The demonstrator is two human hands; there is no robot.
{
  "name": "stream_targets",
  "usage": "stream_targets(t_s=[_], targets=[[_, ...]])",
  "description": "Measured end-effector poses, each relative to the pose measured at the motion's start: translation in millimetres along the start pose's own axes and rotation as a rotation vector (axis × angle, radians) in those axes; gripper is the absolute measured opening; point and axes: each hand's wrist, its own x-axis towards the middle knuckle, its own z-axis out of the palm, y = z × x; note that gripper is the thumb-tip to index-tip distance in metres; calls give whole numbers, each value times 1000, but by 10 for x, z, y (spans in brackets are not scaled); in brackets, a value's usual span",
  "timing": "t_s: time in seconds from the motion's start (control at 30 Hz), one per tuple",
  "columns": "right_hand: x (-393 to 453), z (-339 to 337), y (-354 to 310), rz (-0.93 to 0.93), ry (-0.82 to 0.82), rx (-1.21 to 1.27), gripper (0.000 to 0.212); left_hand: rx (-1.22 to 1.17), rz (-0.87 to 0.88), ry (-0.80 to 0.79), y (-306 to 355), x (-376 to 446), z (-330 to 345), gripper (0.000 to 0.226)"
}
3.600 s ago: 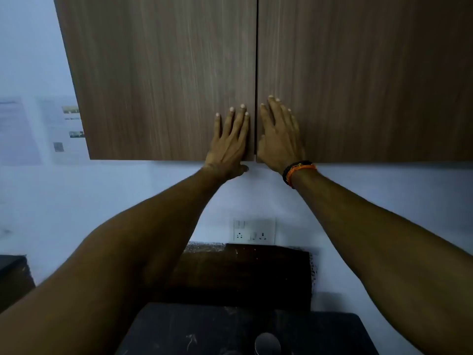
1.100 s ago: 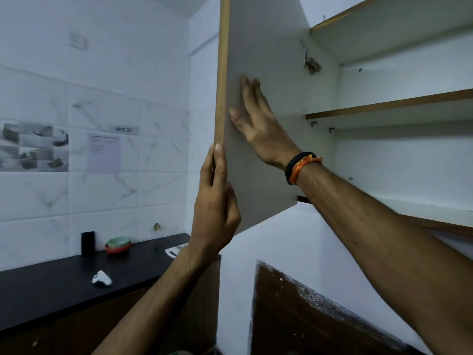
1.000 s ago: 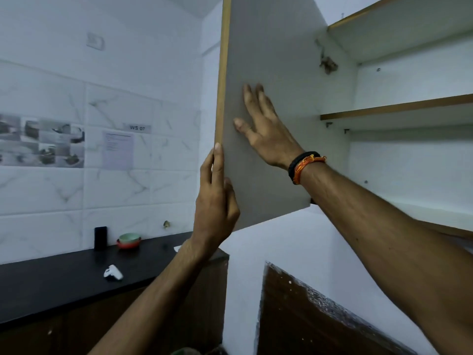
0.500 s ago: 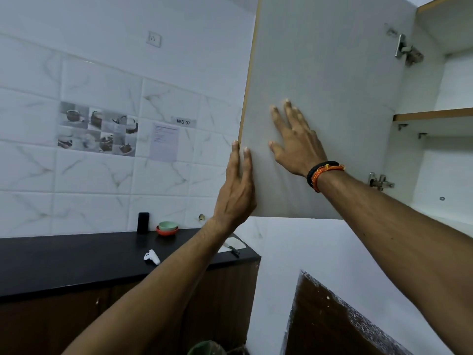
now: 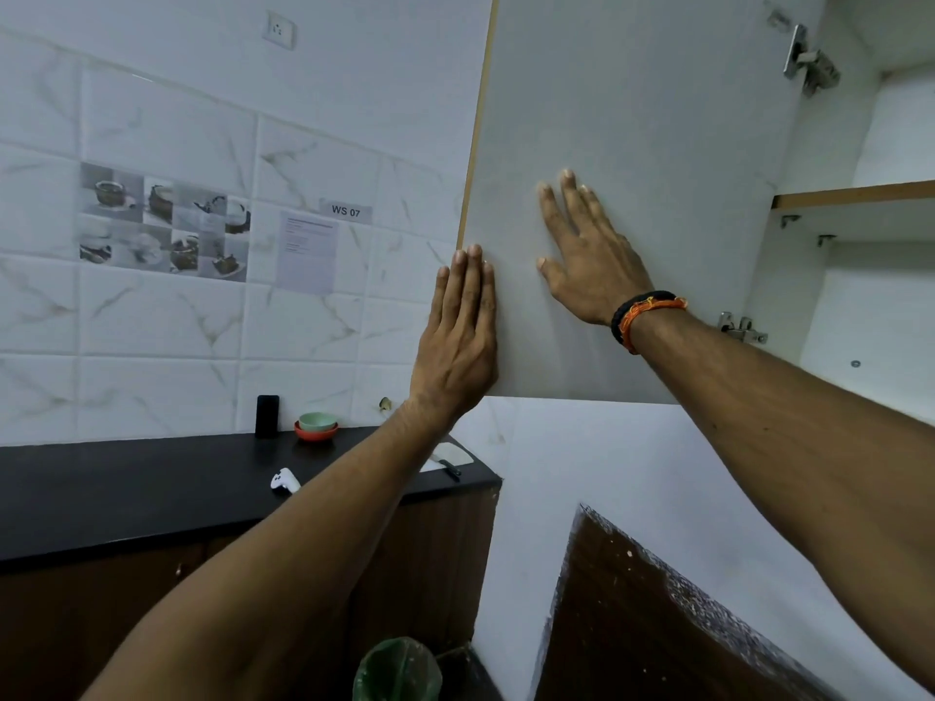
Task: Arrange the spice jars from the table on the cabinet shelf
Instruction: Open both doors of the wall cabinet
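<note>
The left cabinet door (image 5: pixel 652 118) stands swung wide open, its pale inner face toward me. My right hand (image 5: pixel 587 255) lies flat against that inner face with straight, spread fingers. My left hand (image 5: pixel 463 336) rests with straight fingers along the door's free edge near its lower corner. Inside the cabinet a wood-edged shelf (image 5: pixel 855 194) shows at the right with nothing on the visible part. No spice jars are in view.
A black countertop (image 5: pixel 126 493) runs along the tiled wall at left, carrying a dark phone (image 5: pixel 266 416), stacked small bowls (image 5: pixel 316 426), a white controller (image 5: pixel 284 481) and a knife on a board (image 5: pixel 450 460). Door hinges (image 5: pixel 809 60) sit at the cabinet side. A green round object (image 5: pixel 397 670) lies below.
Both doors were closed under my palms at first. Since then the left door has swung open leftward, and over the last second it opened wider with both hands following it.
</note>
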Motion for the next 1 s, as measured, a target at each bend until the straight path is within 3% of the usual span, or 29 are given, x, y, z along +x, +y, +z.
stream_targets(t_s=[0.3,0.53,0.8,1.0], targets=[[-317,-250,355,62,-129,-30,78,64,-35,-38,332,76,-103,62],[-835,-680,921,159,-157,-207,76,-44,77,-263,1133,97,91,75],[-1701,-1572,1660,298,-161,-546,67,-535,198,-390,2592,151,356,71],[-2336,-2174,1978,424,-229,-727,69,-1149,-26,-466,3747,369,276,64]])
